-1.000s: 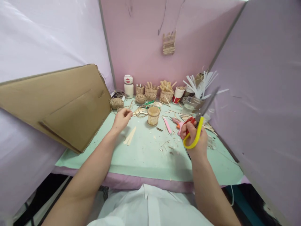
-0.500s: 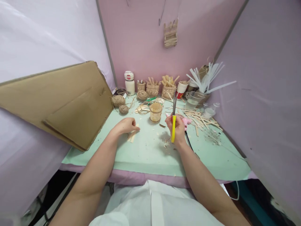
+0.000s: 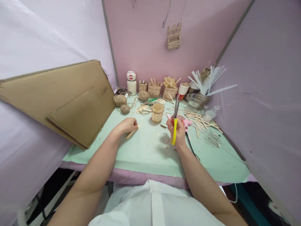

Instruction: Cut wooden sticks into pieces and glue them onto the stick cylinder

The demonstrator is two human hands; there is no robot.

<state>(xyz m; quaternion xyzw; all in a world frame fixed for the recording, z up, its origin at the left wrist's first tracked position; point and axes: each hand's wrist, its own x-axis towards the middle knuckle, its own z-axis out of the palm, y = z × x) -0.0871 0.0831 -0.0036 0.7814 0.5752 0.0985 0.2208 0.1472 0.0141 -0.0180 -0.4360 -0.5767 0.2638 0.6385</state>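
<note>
My left hand (image 3: 128, 125) is low over the left middle of the table, its fingers closed on flat wooden craft sticks (image 3: 131, 134). The sticks are bunched together, so I cannot tell how many there are. In my right hand (image 3: 180, 131) is a pair of scissors (image 3: 174, 131) with yellow handles, blades pointing up and away from me. Between the hands and a little farther back stands a small round wooden cup (image 3: 157, 113), touched by neither hand. A pink glue gun (image 3: 187, 122) lies just beyond my right hand, partly hidden by it.
Balls of twine (image 3: 120, 100) lie at the back left, beside a leaning cardboard sheet (image 3: 77, 103). A white bottle (image 3: 131, 85) and stick-filled baskets (image 3: 170, 93) line the back. Loose sticks (image 3: 202, 121) are scattered at right, near white glue sticks (image 3: 209, 81) and a clear tub (image 3: 195, 101).
The sticks under my left hand were fanned apart and now lie together in its fingers. The scissors have tilted slightly to the right. The view has shifted a little.
</note>
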